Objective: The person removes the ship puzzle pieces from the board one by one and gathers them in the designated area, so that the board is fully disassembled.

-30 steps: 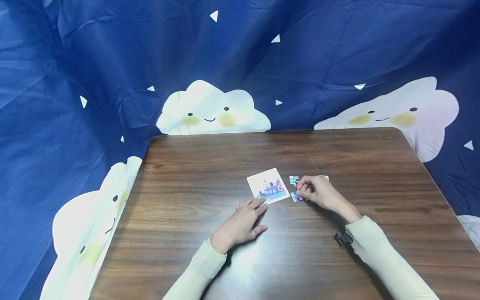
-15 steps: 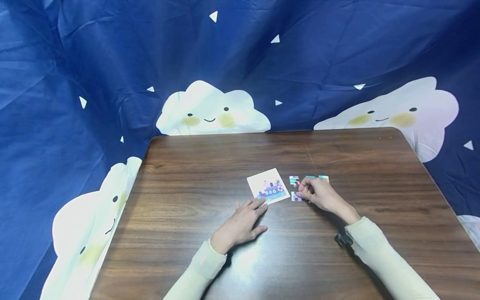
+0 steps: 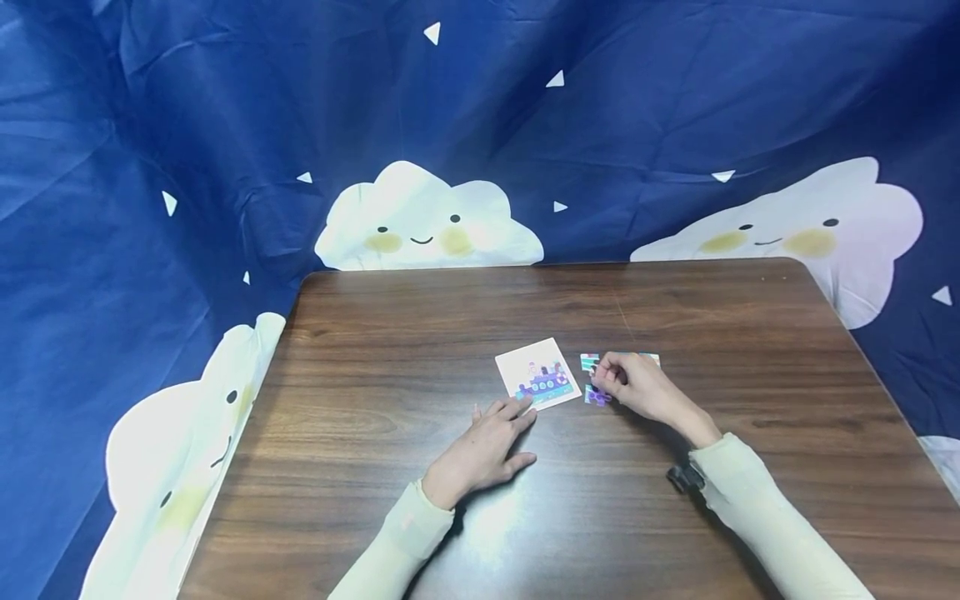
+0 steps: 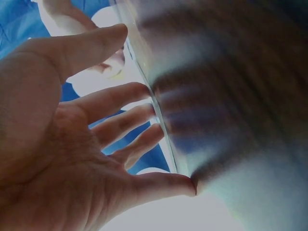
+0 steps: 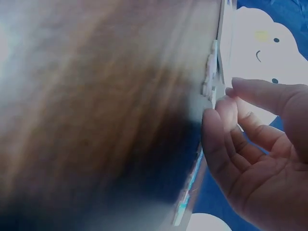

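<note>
My left hand (image 3: 480, 450) lies with spread fingers on the table, its fingertips at the lower edge of a square picture card (image 3: 534, 367) showing a purple boat. In the left wrist view its fingers (image 4: 118, 98) are stretched out to the tabletop. Right of the card, my right hand (image 3: 637, 385) is bent down over small jigsaw pieces. Its thumb and index finger pinch at a purple-and-blue jigsaw piece (image 3: 597, 396). Just behind lies a green-and-white jigsaw piece (image 3: 589, 362). More pieces (image 3: 655, 359) show behind the knuckles, partly hidden by the hand.
The brown wooden table (image 3: 390, 333) ends at a blue curtain (image 3: 480, 100) printed with smiling clouds. In the right wrist view, a row of flat pieces (image 5: 190, 185) lies along the tabletop beside the fingers. A black strap piece (image 3: 684, 477) sits at the right wrist.
The purple-and-blue piece by the right thumb has shifted and turned slightly, with more purple showing. The right hand moved only slightly. The left hand and card stay put.
</note>
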The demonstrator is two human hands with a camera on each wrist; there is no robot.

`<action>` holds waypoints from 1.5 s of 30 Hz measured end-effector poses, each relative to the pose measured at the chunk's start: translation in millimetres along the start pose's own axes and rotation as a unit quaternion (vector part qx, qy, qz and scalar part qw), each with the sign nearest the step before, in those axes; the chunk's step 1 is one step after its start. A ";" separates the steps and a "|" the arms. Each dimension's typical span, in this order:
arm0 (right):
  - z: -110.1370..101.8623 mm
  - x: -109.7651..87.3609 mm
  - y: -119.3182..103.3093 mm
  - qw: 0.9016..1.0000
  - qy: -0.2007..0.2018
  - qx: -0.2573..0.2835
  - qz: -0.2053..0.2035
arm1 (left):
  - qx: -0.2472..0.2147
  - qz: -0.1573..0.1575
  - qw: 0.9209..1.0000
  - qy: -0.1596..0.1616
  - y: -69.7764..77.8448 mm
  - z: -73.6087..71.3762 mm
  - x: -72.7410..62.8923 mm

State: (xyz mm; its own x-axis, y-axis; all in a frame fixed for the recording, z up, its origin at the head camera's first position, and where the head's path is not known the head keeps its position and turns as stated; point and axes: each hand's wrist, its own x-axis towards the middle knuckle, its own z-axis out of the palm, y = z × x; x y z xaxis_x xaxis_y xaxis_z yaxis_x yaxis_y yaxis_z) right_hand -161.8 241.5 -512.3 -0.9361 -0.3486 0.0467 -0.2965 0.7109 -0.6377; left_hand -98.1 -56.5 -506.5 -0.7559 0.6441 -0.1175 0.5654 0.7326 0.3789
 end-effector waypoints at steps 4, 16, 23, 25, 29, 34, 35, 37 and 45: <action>1.6 4.9 -3.6 1.000 0.014 -0.002 -0.011 | 0.002 0.003 1.000 -0.001 -0.1 -1.7 0.1; 7.5 26.3 -21.5 0.999 -0.019 0.026 -0.015 | 0.000 0.003 1.000 0.000 0.9 -1.0 0.3; 16.1 43.7 -34.2 0.999 -0.031 0.033 -0.026 | -0.006 0.000 1.000 0.003 1.1 -2.2 1.6; 18.6 47.1 -37.1 0.998 -0.039 0.034 -0.031 | -0.004 0.002 1.000 0.003 1.1 -2.2 1.8; 24.0 50.8 -41.7 0.997 -0.056 0.031 -0.036 | -0.002 0.006 1.000 0.002 1.6 -1.9 1.5; 30.2 53.8 -43.8 0.997 -0.065 0.008 -0.033 | 0.000 0.006 1.000 0.003 1.9 -1.5 1.6; 31.1 54.5 -43.6 0.997 -0.063 0.001 -0.036 | -0.001 0.005 1.000 0.003 1.8 -1.6 1.7; 32.5 55.6 -43.3 0.997 -0.061 -0.008 -0.043 | -0.002 0.005 1.000 0.004 1.3 -1.2 1.9; 32.8 53.6 -45.2 0.996 -0.078 -0.013 -0.043 | -0.003 0.003 1.000 0.003 0.5 -1.2 2.2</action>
State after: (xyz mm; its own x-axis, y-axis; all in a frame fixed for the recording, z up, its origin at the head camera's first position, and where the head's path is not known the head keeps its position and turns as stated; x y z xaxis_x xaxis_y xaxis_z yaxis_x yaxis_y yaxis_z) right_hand -192.3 170.6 -506.1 -0.8669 -0.4980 -0.0210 -0.3812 0.6897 -0.6156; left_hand -99.9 -55.0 -505.5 -0.7540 0.6478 -0.1093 0.5688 0.7270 0.3846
